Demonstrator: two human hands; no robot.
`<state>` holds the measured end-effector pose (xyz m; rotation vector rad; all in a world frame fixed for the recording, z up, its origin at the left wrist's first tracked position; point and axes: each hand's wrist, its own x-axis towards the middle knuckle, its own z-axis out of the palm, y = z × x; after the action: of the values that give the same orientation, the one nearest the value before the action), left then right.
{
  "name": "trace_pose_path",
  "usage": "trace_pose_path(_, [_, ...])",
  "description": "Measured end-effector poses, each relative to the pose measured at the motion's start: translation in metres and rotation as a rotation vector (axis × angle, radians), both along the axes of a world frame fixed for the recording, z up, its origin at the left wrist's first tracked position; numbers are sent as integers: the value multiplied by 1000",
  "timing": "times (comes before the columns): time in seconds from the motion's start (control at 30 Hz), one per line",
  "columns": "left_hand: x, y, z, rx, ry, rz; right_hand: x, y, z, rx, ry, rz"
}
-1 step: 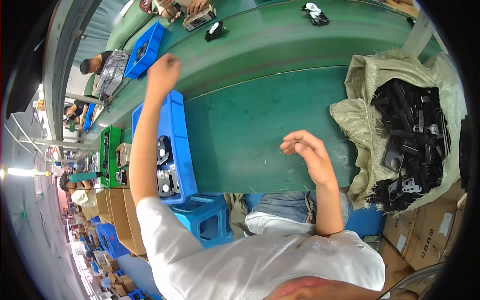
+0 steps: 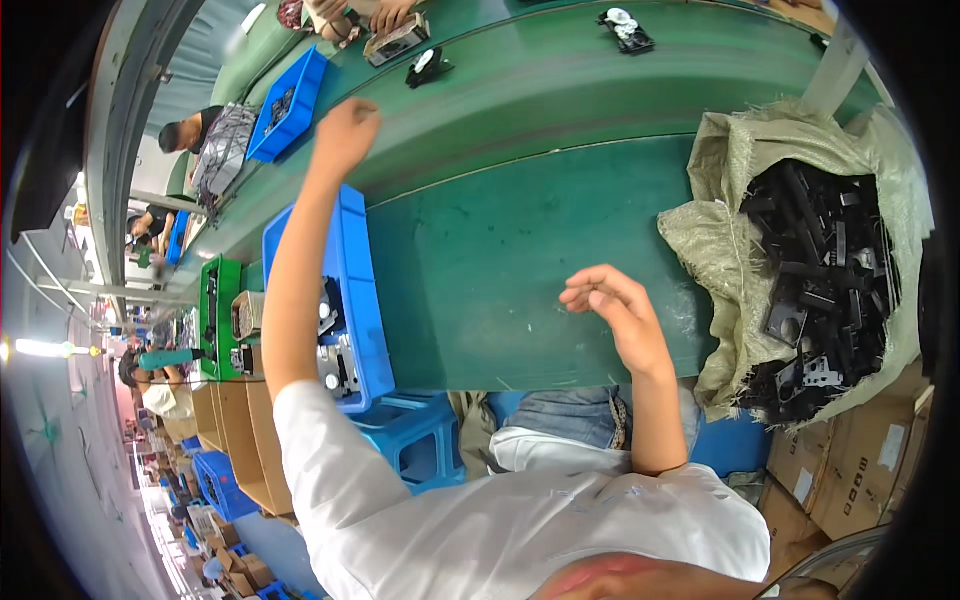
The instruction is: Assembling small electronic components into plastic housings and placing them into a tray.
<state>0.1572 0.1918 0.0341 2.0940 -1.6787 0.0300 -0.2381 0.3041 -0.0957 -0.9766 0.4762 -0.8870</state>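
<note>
My left arm stretches out over a blue bin (image 2: 370,300). Beyond that bin, my left hand (image 2: 348,138) hovers over the green conveyor belt (image 2: 530,100), fingers curled in and slightly blurred, with nothing visible in them. A black part with a white piece (image 2: 428,66) lies on the belt, beyond and right of that hand and apart from it. My right hand (image 2: 622,312) is held above the green tabletop (image 2: 470,270), fingers loosely bent and apart, holding nothing. Black-and-white mechanisms (image 2: 338,365) lie in the near blue bin, partly covered by my left forearm.
A woven sack (image 2: 720,240) full of black plastic parts (image 2: 830,260) stands at the right. Another black-and-white part (image 2: 627,30) lies farther along the belt. A second blue bin (image 2: 290,105) and a co-worker's hands (image 2: 392,14) are across it. A blue stool (image 2: 420,435) stands below the table edge.
My left hand has moved a little to the right and away over the belt. My right hand has hardly moved. The belt parts have shifted slightly left in view.
</note>
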Motion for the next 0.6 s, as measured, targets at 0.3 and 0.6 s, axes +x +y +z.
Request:
trace_pose_path(0.3, [-11,-214,-102,250,-781,-68,-1,9,1,-6,119,0])
trace_pose_path(0.6, [-65,-166,-74,644,-1046,-277,-2,8,7,-229,184,-19])
